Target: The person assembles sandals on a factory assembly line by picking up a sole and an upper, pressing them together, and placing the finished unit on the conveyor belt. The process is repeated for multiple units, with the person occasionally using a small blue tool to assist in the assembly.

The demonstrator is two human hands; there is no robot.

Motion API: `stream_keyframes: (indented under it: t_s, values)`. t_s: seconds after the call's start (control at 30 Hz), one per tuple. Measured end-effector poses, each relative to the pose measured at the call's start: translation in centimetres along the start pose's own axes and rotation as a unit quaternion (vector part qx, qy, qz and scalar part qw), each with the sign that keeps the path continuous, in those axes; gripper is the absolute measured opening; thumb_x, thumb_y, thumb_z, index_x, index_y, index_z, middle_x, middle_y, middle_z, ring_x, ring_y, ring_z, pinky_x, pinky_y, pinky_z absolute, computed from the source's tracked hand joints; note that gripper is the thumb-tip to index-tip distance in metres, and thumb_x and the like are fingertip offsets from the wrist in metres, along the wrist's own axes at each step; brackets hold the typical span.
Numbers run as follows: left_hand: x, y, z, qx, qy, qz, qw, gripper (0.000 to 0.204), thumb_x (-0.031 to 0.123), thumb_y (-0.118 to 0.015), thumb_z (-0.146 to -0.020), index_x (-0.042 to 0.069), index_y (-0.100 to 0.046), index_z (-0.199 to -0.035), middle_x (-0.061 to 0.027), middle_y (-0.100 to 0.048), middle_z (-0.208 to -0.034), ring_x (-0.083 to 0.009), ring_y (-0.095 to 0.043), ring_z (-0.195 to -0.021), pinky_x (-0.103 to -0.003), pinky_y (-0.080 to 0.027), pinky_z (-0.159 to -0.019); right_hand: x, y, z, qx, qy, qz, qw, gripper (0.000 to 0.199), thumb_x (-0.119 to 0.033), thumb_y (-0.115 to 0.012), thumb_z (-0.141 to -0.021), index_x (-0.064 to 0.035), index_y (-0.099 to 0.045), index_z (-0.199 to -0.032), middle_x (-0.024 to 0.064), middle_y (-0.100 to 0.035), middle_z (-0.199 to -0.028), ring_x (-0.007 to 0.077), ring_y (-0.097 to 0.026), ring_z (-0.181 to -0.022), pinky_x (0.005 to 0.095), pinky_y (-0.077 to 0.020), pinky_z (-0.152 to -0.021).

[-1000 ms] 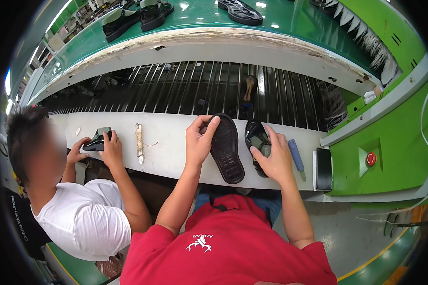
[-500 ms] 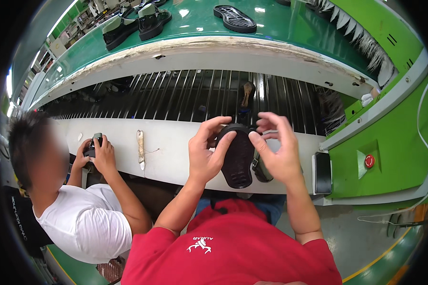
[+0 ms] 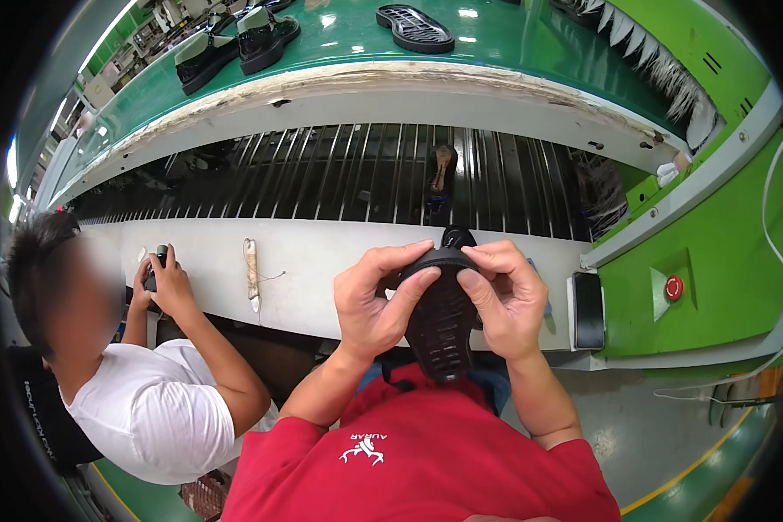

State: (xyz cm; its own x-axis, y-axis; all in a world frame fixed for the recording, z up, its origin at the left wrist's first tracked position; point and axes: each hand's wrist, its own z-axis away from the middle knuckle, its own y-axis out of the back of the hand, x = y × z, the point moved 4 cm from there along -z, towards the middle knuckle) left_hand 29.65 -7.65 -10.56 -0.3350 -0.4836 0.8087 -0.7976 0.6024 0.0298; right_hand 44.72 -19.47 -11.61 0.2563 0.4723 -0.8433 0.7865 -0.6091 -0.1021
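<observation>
We find fingers of our left hand (image 3: pixel 376 294) and right hand (image 3: pixel 511 300) pinching the sole (image 3: pixel 439 324) at its far end; beyond it, a shoe (image 3: pixel 458 235).

The head-worn left fisheye camera faces downward, close above the left hand (image 3: pixel 376 300) and right hand (image 3: pixel 511 300), white table (image 3: pixel 306 283) beneath.

Sole (image 3: pixel 439 326) between left hand (image 3: pixel 372 300), right hand (image 3: pixel 511 306)
</observation>
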Motion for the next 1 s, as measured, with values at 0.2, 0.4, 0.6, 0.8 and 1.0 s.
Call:
stream_keyframes:
  t_s: [0.2, 0.4, 0.6, 0.8, 1.0]
  values:
    - [-2.5, -0.1, -0.1, 0.022, 0.071, 0.045, 0.996, 0.026, 0.003, -0.081, -0.103, -0.003, -0.074, -0.127, -0.0127, -0.083, -0.108, -0.0135, -0.079, -0.094, -0.025, -0.063, -0.080, 0.0, 0.8, -1.2, -0.067, -0.023, 0.069, 0.995, 0.031, -0.006, -0.090, -0.095, 0.0004, -0.077, -0.122, 0.0079, -0.076, -0.107, 0.0134, -0.075, -0.092, 0.0290, -0.0600, -0.081]
    - [-4.4, 0.5, -0.1, 0.059, 0.077, 0.033, 0.995, 0.024, 0.004, -0.079, -0.105, -0.003, -0.073, -0.128, -0.0101, -0.082, -0.108, -0.0110, -0.076, -0.098, -0.024, -0.060, -0.083, 0.8, 0.9, -0.8, -0.061, -0.017, 0.189, 0.980, 0.051, -0.017, -0.092, -0.093, -0.0038, -0.072, -0.138, 0.0127, -0.074, -0.115, 0.0242, -0.076, -0.103, 0.0360, -0.0601, -0.088]
    - [-10.6, 2.0, 0.1, 0.095, 0.181, 0.041, 0.978, 0.027, 0.013, -0.079, -0.108, -0.004, -0.073, -0.127, -0.0069, -0.080, -0.108, -0.0091, -0.073, -0.097, -0.024, -0.058, -0.087, 7.5, 4.5, 2.1, -0.086, -0.151, 0.439, 0.882, 0.085, -0.042, -0.089, -0.091, -0.0109, -0.054, -0.163, 0.0248, -0.068, -0.134, 0.0463, -0.066, -0.123, 0.0542, -0.0530, -0.109]
    - [-12.8, 1.3, 0.4, 0.089, 0.208, 0.052, 0.973, 0.028, 0.016, -0.080, -0.108, -0.004, -0.073, -0.126, -0.0072, -0.079, -0.111, -0.0100, -0.073, -0.100, -0.025, -0.059, -0.090, 11.6, 5.9, 4.3, -0.092, -0.226, 0.319, 0.916, 0.078, -0.030, -0.083, -0.094, -0.0082, -0.054, -0.163, 0.0265, -0.067, -0.142, 0.0460, -0.062, -0.134, 0.0518, -0.0497, -0.114]
    - [-12.8, 0.3, 0.4, 0.043, 0.231, 0.174, 0.956, 0.029, 0.013, -0.073, -0.112, -0.001, -0.064, -0.135, -0.0056, -0.076, -0.111, -0.0097, -0.071, -0.102, -0.025, -0.058, -0.091, 8.0, 4.4, 8.8, 0.060, -0.097, 0.290, 0.950, 0.088, -0.014, -0.083, -0.093, 0.0038, -0.041, -0.168, 0.0278, -0.058, -0.151, 0.0401, -0.059, -0.139, 0.0468, -0.0460, -0.118]
